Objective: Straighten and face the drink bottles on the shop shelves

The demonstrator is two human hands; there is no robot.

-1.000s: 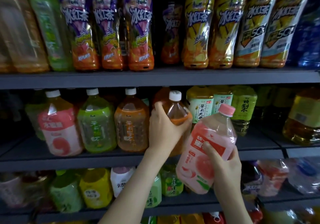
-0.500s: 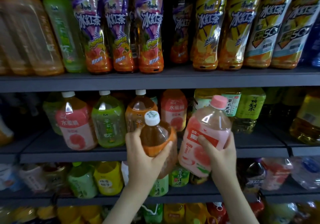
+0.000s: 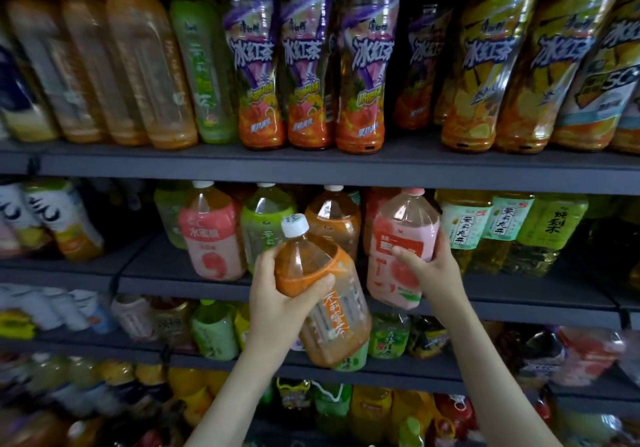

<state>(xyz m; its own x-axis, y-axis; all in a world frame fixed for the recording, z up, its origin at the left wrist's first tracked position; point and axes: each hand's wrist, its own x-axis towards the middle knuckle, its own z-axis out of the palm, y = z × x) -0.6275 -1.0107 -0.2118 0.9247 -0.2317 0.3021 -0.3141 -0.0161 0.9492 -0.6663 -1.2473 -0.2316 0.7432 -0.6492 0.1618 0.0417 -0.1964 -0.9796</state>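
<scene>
My left hand grips an orange tea bottle with a white cap, held tilted in front of the middle shelf. My right hand holds a pink peach drink bottle with a pink cap, upright, its base just over the middle shelf's front edge. Behind them stand a pink bottle, a green bottle and another orange bottle in a row.
The top shelf carries tall iced-tea bottles with purple and yellow labels. Green-labelled tea bottles stand right of the pink one. Lower shelves are packed with small mixed bottles.
My left hand has drawn the orange bottle off the shelf, down and toward me. My right hand has carried the pink bottle up and in toward the spot the orange one left.
</scene>
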